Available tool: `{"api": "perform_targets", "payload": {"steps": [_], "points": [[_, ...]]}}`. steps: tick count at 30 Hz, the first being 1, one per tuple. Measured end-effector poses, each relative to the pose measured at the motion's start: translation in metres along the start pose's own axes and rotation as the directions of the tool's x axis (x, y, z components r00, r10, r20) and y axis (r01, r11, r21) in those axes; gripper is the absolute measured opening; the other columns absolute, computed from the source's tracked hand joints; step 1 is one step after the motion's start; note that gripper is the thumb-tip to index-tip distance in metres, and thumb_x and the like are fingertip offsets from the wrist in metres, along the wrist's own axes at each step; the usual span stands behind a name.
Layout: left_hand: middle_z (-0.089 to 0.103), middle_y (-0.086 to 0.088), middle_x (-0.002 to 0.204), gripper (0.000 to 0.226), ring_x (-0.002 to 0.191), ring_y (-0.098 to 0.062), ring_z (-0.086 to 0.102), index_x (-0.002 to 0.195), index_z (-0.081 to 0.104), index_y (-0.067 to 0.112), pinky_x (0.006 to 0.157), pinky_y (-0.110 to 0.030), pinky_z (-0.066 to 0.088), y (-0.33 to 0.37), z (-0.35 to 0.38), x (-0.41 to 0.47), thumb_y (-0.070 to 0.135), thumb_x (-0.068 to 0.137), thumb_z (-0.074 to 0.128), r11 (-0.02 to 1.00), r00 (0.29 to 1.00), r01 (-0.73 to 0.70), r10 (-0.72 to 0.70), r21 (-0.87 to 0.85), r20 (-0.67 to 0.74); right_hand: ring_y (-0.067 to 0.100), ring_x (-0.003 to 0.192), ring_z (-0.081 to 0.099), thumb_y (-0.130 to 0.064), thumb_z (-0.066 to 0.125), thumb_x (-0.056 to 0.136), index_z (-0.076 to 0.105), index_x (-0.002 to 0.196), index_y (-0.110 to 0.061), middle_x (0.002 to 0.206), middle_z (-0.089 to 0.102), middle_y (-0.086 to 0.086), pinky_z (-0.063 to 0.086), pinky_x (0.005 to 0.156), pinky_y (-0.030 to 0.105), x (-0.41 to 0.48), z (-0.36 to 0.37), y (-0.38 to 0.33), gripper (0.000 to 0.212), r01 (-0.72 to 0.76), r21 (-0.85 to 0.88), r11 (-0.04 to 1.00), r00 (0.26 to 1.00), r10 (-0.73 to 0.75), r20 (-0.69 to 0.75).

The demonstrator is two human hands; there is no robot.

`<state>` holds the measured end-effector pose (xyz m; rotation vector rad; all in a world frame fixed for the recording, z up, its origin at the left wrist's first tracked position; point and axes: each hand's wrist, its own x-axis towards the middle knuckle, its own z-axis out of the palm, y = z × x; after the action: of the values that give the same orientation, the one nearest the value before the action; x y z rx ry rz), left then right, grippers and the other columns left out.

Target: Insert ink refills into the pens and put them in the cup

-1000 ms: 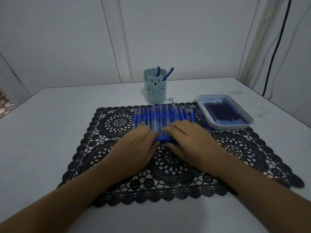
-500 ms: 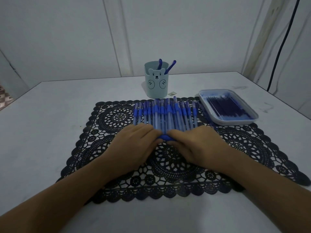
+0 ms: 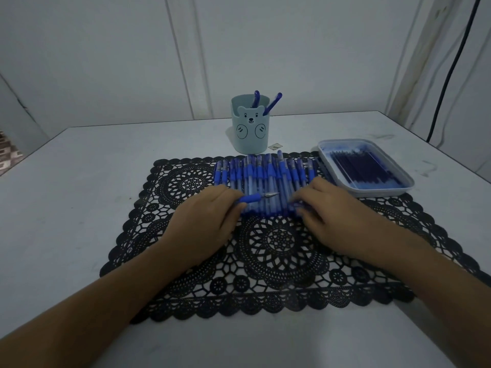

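Poking rightward from the left grip (image 3: 204, 221), a blue pen tip (image 3: 255, 198).

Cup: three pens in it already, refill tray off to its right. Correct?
Not quite. The head view shows two pens standing in the cup, not three. The refill tray does sit off to its right.

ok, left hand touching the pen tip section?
Touching. Head view: left hand pinches the pen tip section by its blue end, metal tip sticking out.
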<state>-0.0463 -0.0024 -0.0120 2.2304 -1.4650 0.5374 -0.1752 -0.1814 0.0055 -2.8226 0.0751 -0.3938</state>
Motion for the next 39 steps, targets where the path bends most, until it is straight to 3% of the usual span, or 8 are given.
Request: {"api": "perform_targets", "payload": {"steps": [4,10,13,16,26,31,35,39], "points": [[0.043,0.014,0.074,0.033,0.062,-0.004,0.042,0.093,0.062,0.012,0.058,-0.004,0.025,0.001,0.000,0.000,0.033,0.091,0.036,1.000,1.000,-0.004,0.004,-0.003,0.005,0.003,0.098,0.042,-0.037,0.055,0.087,0.046,0.117,-0.028,0.104,0.044,-0.014,0.031,0.082,0.013,-0.002,-0.001,-0.003,0.032,0.058,0.003,0.998,0.995,-0.058,0.076],[0.057,0.003,0.071,0.031,0.059,-0.008,0.050,0.093,0.063,0.009,0.053,-0.014,0.037,0.005,-0.001,-0.002,0.030,0.090,0.040,0.994,0.994,-0.107,0.107,-0.002,-0.020,-0.001,0.058,0.049,-0.045,0.037,0.090,0.058,0.084,-0.018,0.066,0.051,-0.012,0.037,0.054,0.011,0.002,-0.005,-0.008,0.036,-0.100,0.280,0.955,0.980,0.143,-0.140],[0.057,0.003,0.073,0.032,0.062,-0.007,0.048,0.097,0.063,0.009,0.056,-0.017,0.037,0.007,-0.001,-0.002,0.030,0.092,0.039,0.984,0.984,-0.179,0.179,-0.002,-0.020,0.002,0.048,0.044,-0.054,0.029,0.084,0.061,0.070,-0.014,0.047,0.047,-0.009,0.037,0.051,0.011,0.002,-0.006,-0.014,0.053,-0.132,0.403,0.906,0.979,0.183,-0.091],[0.057,0.003,0.073,0.028,0.061,-0.008,0.049,0.101,0.057,0.014,0.054,-0.015,0.036,0.008,-0.001,-0.003,0.031,0.094,0.037,0.976,0.976,-0.219,0.219,0.003,-0.020,0.003,0.051,0.046,-0.045,0.036,0.088,0.050,0.057,-0.024,0.047,0.048,-0.010,0.037,0.053,0.014,0.002,-0.001,-0.015,0.040,-0.105,0.427,0.898,0.990,0.136,-0.044],[0.066,0.009,0.074,0.035,0.056,0.004,0.050,0.100,0.067,0.013,0.047,-0.010,0.036,0.007,-0.004,-0.004,0.031,0.092,0.038,0.980,0.987,-0.161,0.162,-0.120,-0.003,0.003,0.069,0.049,-0.035,0.051,0.087,0.048,0.080,-0.029,0.071,0.054,-0.008,0.039,0.059,0.015,0.001,0.000,-0.014,0.011,-0.004,0.357,0.934,1.000,0.014,-0.025],[0.065,0.006,0.074,0.037,0.054,-0.006,0.056,0.098,0.066,0.011,0.043,-0.015,0.041,0.008,-0.002,-0.003,0.032,0.094,0.036,0.971,0.974,-0.226,0.226,-0.076,-0.014,0.013,0.059,0.051,-0.059,0.031,0.081,0.054,0.071,-0.020,0.064,0.057,0.000,0.039,0.054,0.024,0.001,0.001,-0.014,0.046,-0.018,0.387,0.922,0.998,0.039,-0.046],[0.066,0.004,0.075,0.036,0.056,-0.008,0.058,0.099,0.067,0.010,0.045,-0.016,0.044,0.008,-0.002,-0.003,0.031,0.093,0.039,0.971,0.972,-0.233,0.231,-0.060,-0.040,0.011,0.066,0.053,-0.040,0.052,0.085,0.054,0.083,-0.026,0.072,0.058,-0.003,0.043,0.061,0.026,0.001,0.000,-0.010,0.015,-0.025,0.391,0.920,1.000,0.030,-0.008],[0.065,0.005,0.075,0.037,0.056,-0.007,0.056,0.099,0.066,0.011,0.046,-0.015,0.040,0.007,-0.002,-0.003,0.033,0.094,0.037,0.974,0.975,-0.219,0.216,-0.056,-0.047,0.012,0.063,0.053,-0.062,0.035,0.075,0.051,0.077,-0.027,0.067,0.057,-0.004,0.041,0.058,0.025,0.000,-0.002,-0.014,0.038,-0.048,0.387,0.921,0.998,0.057,-0.013]]}}
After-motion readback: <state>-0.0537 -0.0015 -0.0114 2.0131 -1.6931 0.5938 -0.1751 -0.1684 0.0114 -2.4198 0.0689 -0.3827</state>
